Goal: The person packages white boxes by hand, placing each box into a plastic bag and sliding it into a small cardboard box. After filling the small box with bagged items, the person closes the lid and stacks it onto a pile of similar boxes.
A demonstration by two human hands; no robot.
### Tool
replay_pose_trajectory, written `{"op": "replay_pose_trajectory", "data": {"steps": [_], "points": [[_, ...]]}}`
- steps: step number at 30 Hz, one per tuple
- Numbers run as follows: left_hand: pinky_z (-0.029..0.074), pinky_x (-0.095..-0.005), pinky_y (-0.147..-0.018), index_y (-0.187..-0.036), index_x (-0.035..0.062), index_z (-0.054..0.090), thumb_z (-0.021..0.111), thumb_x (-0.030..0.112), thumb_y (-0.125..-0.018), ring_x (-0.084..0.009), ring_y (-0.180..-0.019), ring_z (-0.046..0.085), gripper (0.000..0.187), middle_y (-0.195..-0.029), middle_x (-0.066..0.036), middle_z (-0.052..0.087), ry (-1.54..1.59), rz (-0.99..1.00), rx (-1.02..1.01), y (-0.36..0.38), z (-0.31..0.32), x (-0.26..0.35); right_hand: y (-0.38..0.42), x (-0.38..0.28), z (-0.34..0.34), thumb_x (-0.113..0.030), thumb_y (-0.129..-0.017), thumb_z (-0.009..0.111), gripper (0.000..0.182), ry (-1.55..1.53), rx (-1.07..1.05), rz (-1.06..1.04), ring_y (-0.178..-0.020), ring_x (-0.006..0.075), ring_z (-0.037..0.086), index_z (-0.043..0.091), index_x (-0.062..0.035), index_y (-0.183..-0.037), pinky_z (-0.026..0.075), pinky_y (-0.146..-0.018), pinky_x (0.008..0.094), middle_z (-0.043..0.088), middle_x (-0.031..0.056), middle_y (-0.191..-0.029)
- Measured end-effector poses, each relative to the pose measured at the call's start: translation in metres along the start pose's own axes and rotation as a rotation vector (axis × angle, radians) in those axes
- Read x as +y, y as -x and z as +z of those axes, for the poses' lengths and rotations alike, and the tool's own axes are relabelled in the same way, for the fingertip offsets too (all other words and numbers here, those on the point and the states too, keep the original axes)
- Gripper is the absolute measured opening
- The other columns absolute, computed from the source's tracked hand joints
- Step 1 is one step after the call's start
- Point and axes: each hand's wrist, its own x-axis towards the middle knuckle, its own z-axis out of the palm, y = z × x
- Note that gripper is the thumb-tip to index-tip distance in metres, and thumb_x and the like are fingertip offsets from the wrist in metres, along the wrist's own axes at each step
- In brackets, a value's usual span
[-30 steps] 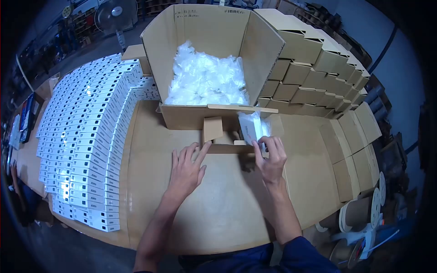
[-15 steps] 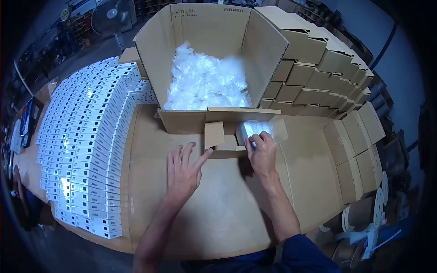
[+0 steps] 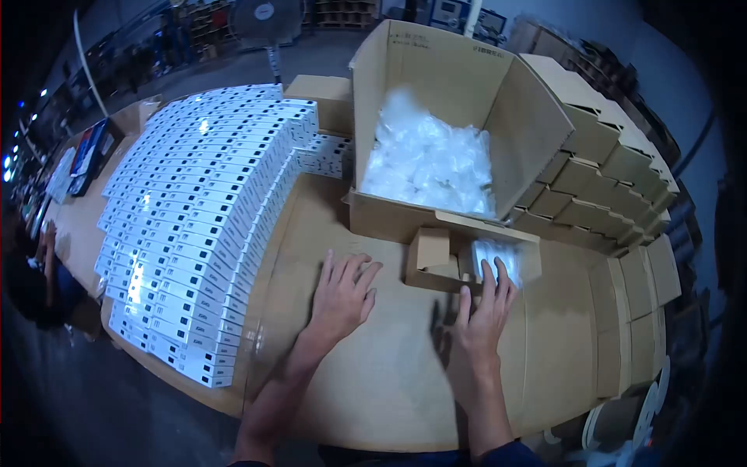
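A small open cardboard box (image 3: 436, 278) stands on the table against the front of a large carton. Inside its right part sits a clear plastic-wrapped packet (image 3: 498, 255). My right hand (image 3: 484, 315) is at this packet, fingers spread, with its fingertips over the packet's front; whether they touch it is hard to tell. To the left of the small box, my left hand (image 3: 342, 296) hovers over the cardboard-covered table (image 3: 373, 389), its fingers apart and holding nothing.
The large open carton (image 3: 537, 132) holds many clear plastic packets (image 3: 428, 163). Long stacked rows of white boxes (image 3: 194, 226) fill the left side. Folded brown boxes (image 3: 591, 167) are piled at the right. A person's arm (image 3: 50, 261) shows at the far left.
The view has swung left, so things appear further right. My right hand has loosened its fingers from the packet and lies lower against it. My left hand is now farther from the small box.
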Motion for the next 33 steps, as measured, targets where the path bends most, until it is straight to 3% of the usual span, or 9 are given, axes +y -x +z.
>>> {"op": "replay_pose_trajectory", "data": {"steps": [3,6,8,13,17,22,26,29,33], "points": [[0.036,-0.0582,-0.116,-0.113,0.0088,0.064,0.075,0.008,-0.082,-0.0316,-0.119,0.056,0.033,-0.120,-0.011,0.058,-0.013,-0.048,0.109,-0.004,-0.010,-0.036,-0.006,-0.041,0.006,-0.004,-0.085,0.066,0.050,-0.201,-0.019,-0.090,-0.129,0.0450,0.046,0.056,0.0015,-0.134,0.034,-0.113,0.0543,0.049,0.0255,-0.144],[0.042,-0.0512,-0.109,-0.113,0.0068,0.064,0.073,0.006,-0.083,-0.0334,-0.116,0.056,0.031,-0.119,-0.013,0.059,-0.013,-0.129,0.185,-0.027,-0.011,-0.077,-0.017,-0.072,0.030,-0.004,-0.083,0.067,0.046,-0.323,-0.080,-0.249,-0.132,0.0465,0.048,0.057,0.0028,-0.128,0.039,-0.112,0.0533,0.052,0.0252,-0.142],[0.044,-0.0480,-0.103,-0.119,0.0046,0.061,0.070,0.005,-0.084,-0.0369,-0.114,0.056,0.036,-0.121,-0.016,0.059,0.011,-0.175,0.218,-0.046,-0.001,-0.106,-0.030,-0.089,0.053,-0.004,-0.082,0.067,0.043,-0.365,-0.130,-0.340,-0.137,0.0474,0.046,0.058,0.0031,-0.124,0.039,-0.114,0.0521,0.051,0.0251,-0.144],[0.041,-0.0486,-0.111,-0.139,-0.0021,0.049,0.067,0.006,-0.083,-0.0412,-0.128,0.051,0.060,-0.136,-0.022,0.054,-0.003,-0.151,0.321,-0.103,0.018,-0.155,-0.066,-0.121,0.089,-0.006,-0.078,0.071,0.036,-0.187,-0.240,-0.393,-0.152,0.0526,0.023,0.057,0.0027,-0.110,0.024,-0.119,0.0689,0.024,0.0321,-0.164],[0.034,-0.0495,-0.121,-0.146,-0.0061,0.044,0.061,0.003,-0.080,-0.0413,-0.145,0.040,0.069,-0.151,-0.024,0.045,-0.082,-0.082,0.297,-0.128,0.032,-0.185,-0.070,-0.124,0.096,-0.006,-0.078,0.070,0.029,-0.109,-0.322,-0.408,-0.151,0.0542,0.024,0.054,0.0045,-0.101,0.026,-0.118,0.0692,0.023,0.0356,-0.163],[0.030,-0.0529,-0.123,-0.141,-0.0045,0.050,0.055,0.000,-0.083,-0.0414,-0.149,0.035,0.059,-0.153,-0.023,0.045,-0.124,-0.054,0.237,-0.140,0.045,-0.200,-0.073,-0.122,0.097,-0.006,-0.078,0.069,0.026,-0.134,-0.340,-0.426,-0.150,0.0552,0.027,0.054,0.0063,-0.095,0.041,-0.109,0.0587,0.023,0.0387,-0.162],[0.038,-0.0531,-0.116,-0.131,-0.0004,0.060,0.057,0.005,-0.090,-0.0369,-0.129,0.051,0.041,-0.130,-0.017,0.057,-0.098,-0.061,0.369,-0.147,0.043,-0.199,-0.076,-0.126,0.094,-0.006,-0.078,0.070,0.025,-0.137,-0.362,-0.408,-0.149,0.0551,0.029,0.055,0.0059,-0.094,0.048,-0.100,0.0531,0.022,0.0397,-0.161],[0.041,-0.0508,-0.111,-0.121,0.0000,0.065,0.059,0.007,-0.091,-0.0335,-0.116,0.055,0.032,-0.118,-0.014,0.057,-0.304,-0.044,0.395,-0.143,0.043,-0.202,-0.078,-0.130,0.089,-0.008,-0.080,0.072,0.026,-0.127,-0.372,-0.396,-0.149,0.0548,0.029,0.056,0.0052,-0.094,0.049,-0.098,0.0525,0.022,0.0395,-0.161],[0.043,-0.0484,-0.108,-0.114,0.0006,0.068,0.064,0.002,-0.087,-0.0351,-0.117,0.054,0.027,-0.119,-0.014,0.057,-0.174,-0.123,0.418,-0.129,0.023,-0.184,-0.082,-0.129,0.080,-0.012,-0.083,0.074,0.032,-0.151,-0.430,-0.393,-0.149,0.0551,0.029,0.056,0.0053,-0.102,0.050,-0.099,0.0520,0.022,0.0390,-0.162]]}}
